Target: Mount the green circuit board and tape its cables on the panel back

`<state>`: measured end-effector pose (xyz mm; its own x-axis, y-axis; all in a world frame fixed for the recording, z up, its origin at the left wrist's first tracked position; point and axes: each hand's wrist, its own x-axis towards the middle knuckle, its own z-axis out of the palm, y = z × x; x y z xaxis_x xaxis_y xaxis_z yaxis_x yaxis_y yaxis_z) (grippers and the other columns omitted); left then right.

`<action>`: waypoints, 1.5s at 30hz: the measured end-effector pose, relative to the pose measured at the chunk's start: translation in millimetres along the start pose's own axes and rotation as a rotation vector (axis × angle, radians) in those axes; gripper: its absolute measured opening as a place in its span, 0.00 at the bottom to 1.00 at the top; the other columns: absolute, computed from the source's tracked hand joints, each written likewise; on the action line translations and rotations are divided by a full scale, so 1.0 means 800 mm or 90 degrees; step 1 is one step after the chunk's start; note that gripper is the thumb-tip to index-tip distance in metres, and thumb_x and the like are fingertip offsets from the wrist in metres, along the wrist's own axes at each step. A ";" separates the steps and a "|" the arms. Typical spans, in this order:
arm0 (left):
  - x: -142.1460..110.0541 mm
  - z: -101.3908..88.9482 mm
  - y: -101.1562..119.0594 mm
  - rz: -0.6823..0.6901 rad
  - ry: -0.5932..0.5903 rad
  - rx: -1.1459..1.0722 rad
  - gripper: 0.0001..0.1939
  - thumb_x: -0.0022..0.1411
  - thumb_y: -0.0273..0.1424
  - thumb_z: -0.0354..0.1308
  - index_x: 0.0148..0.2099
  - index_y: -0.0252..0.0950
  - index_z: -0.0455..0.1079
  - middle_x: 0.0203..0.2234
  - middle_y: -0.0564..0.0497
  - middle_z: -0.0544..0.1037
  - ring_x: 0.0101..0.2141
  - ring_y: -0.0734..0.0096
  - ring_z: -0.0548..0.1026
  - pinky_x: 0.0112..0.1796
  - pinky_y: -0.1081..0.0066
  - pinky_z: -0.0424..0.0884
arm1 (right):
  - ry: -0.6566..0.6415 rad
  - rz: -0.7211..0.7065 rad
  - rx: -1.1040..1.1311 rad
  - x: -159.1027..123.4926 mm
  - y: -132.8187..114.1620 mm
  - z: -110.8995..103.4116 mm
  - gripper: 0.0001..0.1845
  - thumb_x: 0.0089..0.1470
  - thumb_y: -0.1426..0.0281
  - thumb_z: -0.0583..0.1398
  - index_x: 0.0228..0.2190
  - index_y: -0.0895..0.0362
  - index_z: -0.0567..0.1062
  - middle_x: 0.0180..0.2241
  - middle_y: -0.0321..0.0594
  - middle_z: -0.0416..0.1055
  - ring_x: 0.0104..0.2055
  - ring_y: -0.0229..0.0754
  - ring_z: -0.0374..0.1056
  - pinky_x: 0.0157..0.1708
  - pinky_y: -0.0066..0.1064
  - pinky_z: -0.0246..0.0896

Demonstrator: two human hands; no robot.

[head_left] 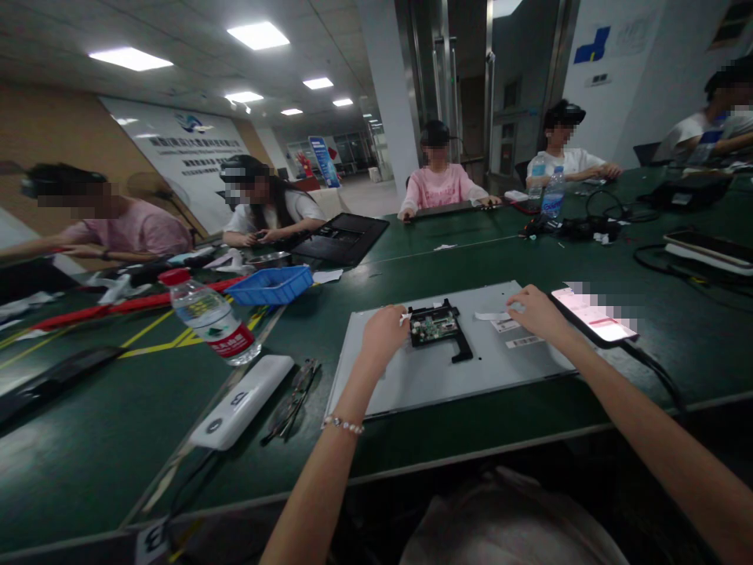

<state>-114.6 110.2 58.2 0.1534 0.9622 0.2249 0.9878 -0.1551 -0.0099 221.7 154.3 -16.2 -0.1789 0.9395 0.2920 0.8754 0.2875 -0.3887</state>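
A flat grey metal panel [376, 392] lies on the green table in front of me. On it sits a black plastic bracket [462, 345] with a green circuit board [434, 328] inside. My left hand [382, 339] is closed at the bracket's left edge, and a small white bit shows at its fingertips; what it pinches is too small to make out. Over the panel's right part, my right hand [536, 315] pinches the end of a thin white strip [492, 316] beside printed labels [525, 342] stuck to the panel.
Left of the panel are glasses [292, 402], a white power bank [244, 402], a water bottle [215, 322] and a blue tray [271, 286]. A lit phone [591, 316] with a cable lies at right. Several people sit around the table.
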 end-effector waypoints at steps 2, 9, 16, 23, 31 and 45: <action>0.003 0.008 -0.003 -0.029 -0.001 0.000 0.13 0.63 0.31 0.51 0.45 0.35 0.74 0.40 0.43 0.79 0.43 0.61 0.75 0.43 0.69 0.67 | 0.011 -0.063 0.020 -0.001 -0.005 0.000 0.15 0.55 0.64 0.58 0.42 0.57 0.78 0.47 0.50 0.67 0.48 0.51 0.66 0.48 0.39 0.60; 0.027 0.018 -0.003 -0.121 -0.031 -0.033 0.14 0.61 0.34 0.53 0.44 0.35 0.76 0.41 0.42 0.79 0.44 0.59 0.76 0.41 0.69 0.69 | -0.106 -0.184 0.076 -0.002 -0.019 0.009 0.15 0.57 0.65 0.56 0.44 0.55 0.77 0.46 0.45 0.71 0.48 0.47 0.66 0.50 0.39 0.60; 0.034 0.040 -0.007 -0.134 -0.024 -0.086 0.14 0.60 0.37 0.55 0.43 0.36 0.76 0.41 0.43 0.79 0.42 0.61 0.76 0.39 0.71 0.68 | -0.110 -0.118 0.079 -0.007 -0.029 -0.003 0.17 0.58 0.66 0.56 0.47 0.56 0.75 0.47 0.47 0.71 0.43 0.45 0.69 0.44 0.35 0.62; 0.028 0.049 -0.013 -0.094 -0.002 -0.072 0.13 0.62 0.34 0.52 0.42 0.36 0.76 0.39 0.43 0.80 0.41 0.62 0.76 0.39 0.71 0.67 | -0.092 -0.068 0.047 -0.008 -0.041 -0.004 0.17 0.59 0.66 0.55 0.47 0.57 0.75 0.45 0.48 0.71 0.40 0.45 0.70 0.40 0.33 0.63; 0.028 0.043 -0.012 -0.091 -0.014 -0.072 0.14 0.61 0.28 0.51 0.44 0.36 0.76 0.40 0.43 0.80 0.43 0.62 0.76 0.42 0.71 0.68 | -0.053 -0.040 0.011 -0.002 -0.034 0.016 0.16 0.59 0.66 0.55 0.46 0.56 0.75 0.45 0.47 0.72 0.44 0.48 0.70 0.42 0.34 0.62; 0.027 0.037 -0.036 -0.052 0.001 -0.081 0.17 0.62 0.26 0.48 0.45 0.36 0.77 0.41 0.44 0.80 0.44 0.62 0.76 0.47 0.70 0.68 | -0.055 -0.049 0.000 -0.004 -0.036 0.014 0.16 0.60 0.64 0.54 0.44 0.56 0.76 0.44 0.48 0.72 0.40 0.47 0.71 0.40 0.34 0.62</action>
<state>-138.9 141.9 34.2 0.0726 0.9724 0.2218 0.9857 -0.1039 0.1324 192.1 144.9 -16.0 -0.2838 0.9270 0.2450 0.8573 0.3598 -0.3682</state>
